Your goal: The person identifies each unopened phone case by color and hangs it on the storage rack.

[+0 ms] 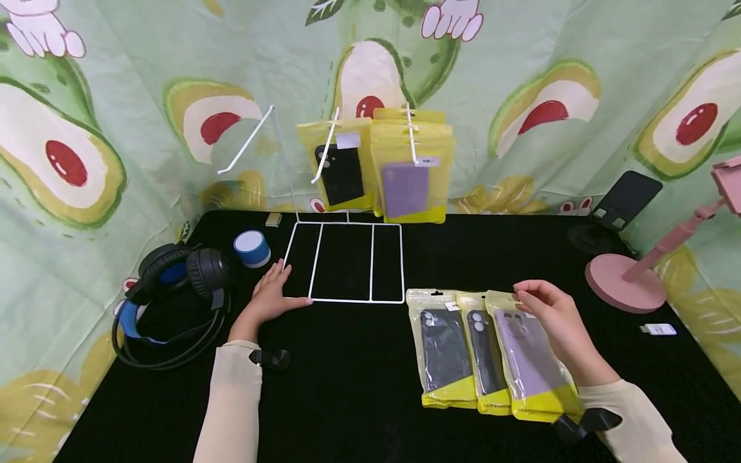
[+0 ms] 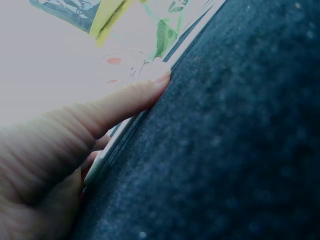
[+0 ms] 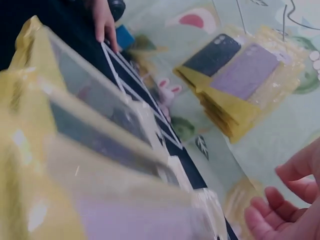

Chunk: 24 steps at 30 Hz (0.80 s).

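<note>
My left hand (image 1: 269,299) rests at the front left corner of a white wire display rack (image 1: 357,300), fingers spread. In the left wrist view its thumb (image 2: 135,97) lies against the rack's white bar. Over the top end of a packaged purple phone case (image 1: 529,354) is my right hand (image 1: 552,315), its fingers loosely bent with nothing between them. The right wrist view has these fingers (image 3: 280,205) apart from the bags. Two more bagged cases, a dark one (image 1: 444,350) and a black one (image 1: 485,347), lie overlapping to its left.
Bagged cases, one black (image 1: 341,173) and several behind a purple one (image 1: 405,190), hang on the rack's hooks. Headphones (image 1: 208,273) and a blue cylinder (image 1: 252,249) stand left. A pink stand (image 1: 626,283), a black phone stand (image 1: 628,199) and a small white stick (image 1: 658,329) are right.
</note>
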{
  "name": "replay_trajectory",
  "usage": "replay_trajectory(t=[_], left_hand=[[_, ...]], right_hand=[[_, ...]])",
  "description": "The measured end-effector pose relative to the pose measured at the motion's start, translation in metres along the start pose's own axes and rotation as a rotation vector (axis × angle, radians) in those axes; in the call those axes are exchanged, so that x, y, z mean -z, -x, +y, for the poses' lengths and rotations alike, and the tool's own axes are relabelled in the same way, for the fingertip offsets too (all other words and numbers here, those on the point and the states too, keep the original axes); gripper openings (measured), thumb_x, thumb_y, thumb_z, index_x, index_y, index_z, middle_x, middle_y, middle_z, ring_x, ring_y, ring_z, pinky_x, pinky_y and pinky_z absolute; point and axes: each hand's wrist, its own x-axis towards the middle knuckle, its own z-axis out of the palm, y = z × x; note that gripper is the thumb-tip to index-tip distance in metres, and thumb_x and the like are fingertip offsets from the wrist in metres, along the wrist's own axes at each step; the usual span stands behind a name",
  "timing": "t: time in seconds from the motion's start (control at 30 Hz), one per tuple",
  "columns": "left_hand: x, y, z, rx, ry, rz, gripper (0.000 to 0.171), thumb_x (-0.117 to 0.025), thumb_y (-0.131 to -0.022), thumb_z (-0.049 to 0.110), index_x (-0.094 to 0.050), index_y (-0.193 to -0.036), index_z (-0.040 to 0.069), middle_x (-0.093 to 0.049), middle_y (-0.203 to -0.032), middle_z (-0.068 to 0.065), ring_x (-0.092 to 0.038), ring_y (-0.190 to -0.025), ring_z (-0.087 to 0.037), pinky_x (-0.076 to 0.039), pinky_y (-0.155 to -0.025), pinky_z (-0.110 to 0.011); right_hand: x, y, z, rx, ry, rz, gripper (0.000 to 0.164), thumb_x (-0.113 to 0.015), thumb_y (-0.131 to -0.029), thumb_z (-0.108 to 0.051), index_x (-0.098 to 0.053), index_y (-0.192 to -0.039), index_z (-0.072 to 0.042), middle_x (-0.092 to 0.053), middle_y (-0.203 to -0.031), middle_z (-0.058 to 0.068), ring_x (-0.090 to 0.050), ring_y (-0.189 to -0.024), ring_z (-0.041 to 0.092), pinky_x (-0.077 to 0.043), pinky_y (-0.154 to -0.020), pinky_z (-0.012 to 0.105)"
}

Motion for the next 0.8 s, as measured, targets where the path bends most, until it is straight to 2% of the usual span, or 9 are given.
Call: replay_trajectory(t=[0.1, 0.23, 0.4, 0.5, 0.6, 0.67, 0.8], left_hand=[[-0.002, 0.0, 0.001, 0.0, 0.001, -0.003, 0.105, -0.071, -0.077, 0.054, -0.018, -0.149, -0.001, 0.001, -0.158, -0.018, 0.004, -0.144, -0.035, 0.0, -0.113, -0.056], [-0.001, 0.0, 0.003, 0.0, 0.006, 0.0, 0.104, -0.071, -0.077, 0.052, -0.018, -0.15, 0.0, 0.001, -0.158, -0.018, 0.004, -0.144, -0.035, 0.0, -0.113, -0.056], [0.0, 0.0, 0.004, 0.0, 0.0, -0.005, 0.104, -0.071, -0.078, 0.052, -0.018, -0.149, -0.001, 0.001, -0.157, -0.019, 0.004, -0.144, -0.035, 0.0, -0.112, -0.056], [0.001, 0.0, 0.004, 0.0, -0.004, -0.002, 0.103, -0.071, -0.078, 0.051, -0.018, -0.149, -0.001, 0.0, -0.157, -0.019, 0.004, -0.144, -0.036, 0.0, -0.112, -0.056], [0.001, 0.0, 0.003, -0.001, -0.001, 0.004, 0.103, -0.071, -0.078, 0.051, -0.018, -0.149, -0.001, 0.0, -0.157, -0.019, 0.004, -0.144, -0.036, 0.0, -0.112, -0.056], [0.001, 0.0, 0.002, -0.001, -0.001, 0.003, 0.103, -0.071, -0.078, 0.051, -0.018, -0.15, -0.001, 0.0, -0.157, -0.019, 0.004, -0.144, -0.036, 0.001, -0.113, -0.056], [0.001, 0.001, 0.001, 0.0, 0.001, 0.001, 0.103, -0.07, -0.078, 0.052, -0.018, -0.15, -0.001, 0.001, -0.157, -0.019, 0.004, -0.144, -0.036, 0.001, -0.112, -0.056]], right_hand=[[0.011, 0.008, 0.007, -0.034, 0.097, -0.011, 0.04, -0.05, -0.099, -0.029, -0.049, -0.122, 0.003, -0.052, -0.113, 0.009, -0.053, -0.089, 0.008, -0.05, -0.074, 0.017], [0.024, 0.016, 0.016, -0.06, 0.234, -0.059, 0.044, -0.049, -0.099, -0.028, -0.045, -0.127, 0.005, -0.05, -0.118, 0.019, -0.051, -0.093, 0.018, -0.047, -0.072, 0.022], [0.041, 0.02, 0.024, -0.14, 0.4, -0.206, 0.062, -0.054, -0.096, -0.03, -0.03, -0.134, 0.013, -0.036, -0.125, 0.037, -0.046, -0.104, 0.043, -0.048, -0.079, 0.044], [0.045, 0.019, 0.028, -0.206, 0.462, -0.292, 0.076, -0.06, -0.092, -0.034, -0.022, -0.136, 0.015, -0.03, -0.125, 0.043, -0.042, -0.106, 0.052, -0.046, -0.081, 0.056], [0.043, 0.018, 0.031, -0.237, 0.507, -0.327, 0.084, -0.066, -0.087, -0.036, -0.021, -0.136, 0.014, -0.031, -0.122, 0.044, -0.042, -0.103, 0.051, -0.047, -0.078, 0.054], [0.04, 0.017, 0.033, -0.235, 0.518, -0.335, 0.085, -0.069, -0.084, -0.037, -0.023, -0.136, 0.013, -0.035, -0.118, 0.042, -0.047, -0.097, 0.046, -0.049, -0.074, 0.048], [0.036, 0.014, 0.038, -0.218, 0.479, -0.312, 0.076, -0.068, -0.086, -0.03, -0.028, -0.135, 0.011, -0.047, -0.106, 0.031, -0.05, -0.087, 0.032, -0.047, -0.069, 0.036]])
